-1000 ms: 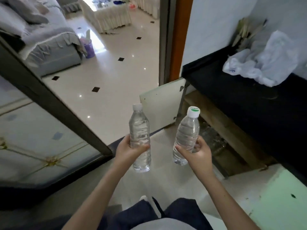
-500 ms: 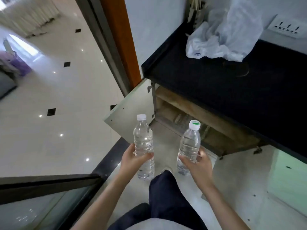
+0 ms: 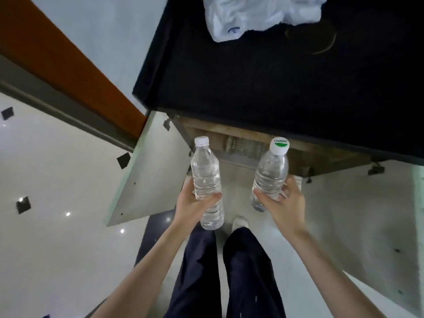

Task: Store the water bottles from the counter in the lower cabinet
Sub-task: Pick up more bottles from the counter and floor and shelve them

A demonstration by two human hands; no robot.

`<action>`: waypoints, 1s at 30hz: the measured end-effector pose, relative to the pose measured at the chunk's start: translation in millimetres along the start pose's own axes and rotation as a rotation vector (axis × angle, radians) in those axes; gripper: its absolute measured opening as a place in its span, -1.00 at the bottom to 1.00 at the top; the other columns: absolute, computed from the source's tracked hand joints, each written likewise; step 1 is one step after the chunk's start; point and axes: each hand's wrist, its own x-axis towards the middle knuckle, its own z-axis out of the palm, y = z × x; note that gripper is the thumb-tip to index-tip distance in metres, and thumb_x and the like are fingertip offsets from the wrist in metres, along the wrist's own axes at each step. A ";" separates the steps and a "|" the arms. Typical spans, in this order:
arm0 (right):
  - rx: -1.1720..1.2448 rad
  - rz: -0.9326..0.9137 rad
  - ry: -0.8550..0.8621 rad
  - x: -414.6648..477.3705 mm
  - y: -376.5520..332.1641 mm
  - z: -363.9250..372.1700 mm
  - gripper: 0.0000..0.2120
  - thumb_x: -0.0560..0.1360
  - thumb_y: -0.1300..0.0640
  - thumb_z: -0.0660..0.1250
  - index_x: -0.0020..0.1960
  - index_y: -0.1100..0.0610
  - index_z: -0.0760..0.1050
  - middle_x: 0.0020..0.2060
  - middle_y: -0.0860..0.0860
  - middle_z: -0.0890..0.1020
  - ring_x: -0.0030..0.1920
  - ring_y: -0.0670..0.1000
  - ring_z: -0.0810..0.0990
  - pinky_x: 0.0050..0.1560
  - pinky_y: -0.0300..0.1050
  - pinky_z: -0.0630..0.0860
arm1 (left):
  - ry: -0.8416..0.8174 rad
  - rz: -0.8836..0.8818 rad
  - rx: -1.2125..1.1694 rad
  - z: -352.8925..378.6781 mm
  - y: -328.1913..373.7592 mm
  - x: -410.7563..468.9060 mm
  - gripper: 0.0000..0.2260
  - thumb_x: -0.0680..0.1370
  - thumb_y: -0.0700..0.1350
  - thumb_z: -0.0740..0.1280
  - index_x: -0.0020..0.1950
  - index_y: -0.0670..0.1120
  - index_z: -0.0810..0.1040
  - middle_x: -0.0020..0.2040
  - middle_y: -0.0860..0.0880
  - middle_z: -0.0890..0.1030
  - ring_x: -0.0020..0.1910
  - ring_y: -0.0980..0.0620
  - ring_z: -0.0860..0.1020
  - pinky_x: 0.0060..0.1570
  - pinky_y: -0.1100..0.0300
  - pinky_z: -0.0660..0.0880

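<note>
I hold one clear water bottle in each hand, upright, in front of the open lower cabinet (image 3: pixel 252 136). My left hand (image 3: pixel 191 203) grips the plain white-capped bottle (image 3: pixel 205 175) around its lower half. My right hand (image 3: pixel 283 203) grips the bottle with the green-and-white cap (image 3: pixel 271 171) near its base. Both bottles hang above the floor, just short of the cabinet opening. Inside the cabinet, several clear bottles (image 3: pixel 243 146) lie in shadow beneath the black counter (image 3: pixel 252 76).
The left cabinet door (image 3: pixel 149 171) stands swung open toward me. Another door (image 3: pixel 358 214) hangs open on the right. A white plastic bag (image 3: pixel 252 14) lies on the counter. My legs (image 3: pixel 229 271) and shoe (image 3: pixel 239 222) are below. An orange door frame (image 3: pixel 68 65) runs at left.
My view has swung down and to the right, bringing the counter and cabinet directly ahead. Both hands keep hold of their bottles and have come closer to the cabinet opening.
</note>
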 end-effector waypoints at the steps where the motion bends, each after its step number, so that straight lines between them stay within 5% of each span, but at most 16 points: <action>1: -0.004 0.007 0.031 9.6 18.8 6.7 -0.60 0.36 0.28 0.57 0.06 0.03 0.48 -0.19 -0.12 0.65 -0.21 -0.31 0.62 -0.30 -0.45 0.50 | -0.036 0.007 0.018 3.5 -13.1 20.3 -0.68 0.35 -0.15 0.58 0.03 0.04 0.59 -0.12 0.02 0.70 -0.15 0.07 0.68 -0.17 0.22 0.59; 9: -0.017 0.072 0.122 107.7 217.1 58.8 -0.45 0.33 0.29 0.59 0.25 0.06 0.49 0.05 -0.08 0.64 -0.01 -0.29 0.60 -0.17 -0.50 0.49 | -0.154 0.000 0.206 59.9 -162.3 178.2 -0.69 0.31 -0.10 0.58 -0.03 0.08 0.57 -0.19 0.09 0.69 -0.24 0.18 0.66 -0.18 0.25 0.59; 12: -0.028 0.060 0.158 156.9 295.1 71.6 -0.41 0.31 0.26 0.60 0.28 0.06 0.50 0.09 -0.05 0.64 0.05 -0.14 0.62 -0.15 -0.51 0.48 | -0.179 0.037 0.181 85.7 -221.6 243.5 -0.65 0.31 -0.14 0.60 0.00 0.10 0.58 -0.16 0.09 0.70 -0.20 0.14 0.67 -0.20 0.26 0.56; 16: -0.013 -0.006 0.195 229.3 382.6 88.4 -0.45 0.33 0.27 0.59 0.22 -0.05 0.50 0.05 -0.18 0.64 0.02 -0.20 0.63 -0.17 -0.49 0.48 | -0.155 0.131 0.145 122.9 -288.6 335.6 -0.66 0.30 -0.13 0.61 0.01 0.01 0.60 -0.18 0.07 0.71 -0.23 0.16 0.67 -0.28 0.37 0.51; 21: -0.022 -0.126 0.176 320.0 478.1 110.5 -0.48 0.30 0.23 0.61 0.11 -0.14 0.51 -0.04 -0.20 0.66 -0.03 -0.36 0.59 -0.12 -0.41 0.47 | -0.155 0.280 0.088 157.8 -349.1 449.3 -0.72 0.29 -0.13 0.57 -0.02 -0.03 0.65 -0.19 -0.06 0.72 -0.18 -0.04 0.70 -0.20 0.10 0.60; 26: 0.011 -0.221 0.287 373.5 511.0 134.2 -0.50 0.22 0.31 0.64 0.00 -0.11 0.57 -0.23 -0.20 0.70 -0.18 -0.32 0.63 -0.28 -0.47 0.50 | -0.154 0.315 -0.017 174.1 -361.2 507.5 -0.70 0.34 -0.16 0.59 0.00 -0.17 0.63 -0.26 -0.06 0.69 -0.29 0.00 0.66 -0.34 0.20 0.51; 30: 0.004 -0.303 0.288 385.8 489.7 127.1 -0.64 0.29 0.20 0.62 0.00 -0.06 0.60 -0.19 -0.19 0.71 -0.19 -0.19 0.67 -0.20 -0.25 0.54 | -0.130 0.317 0.016 173.5 -334.0 525.0 -0.76 0.40 -0.15 0.54 0.04 -0.06 0.63 -0.17 -0.03 0.73 -0.19 -0.02 0.70 -0.27 0.13 0.59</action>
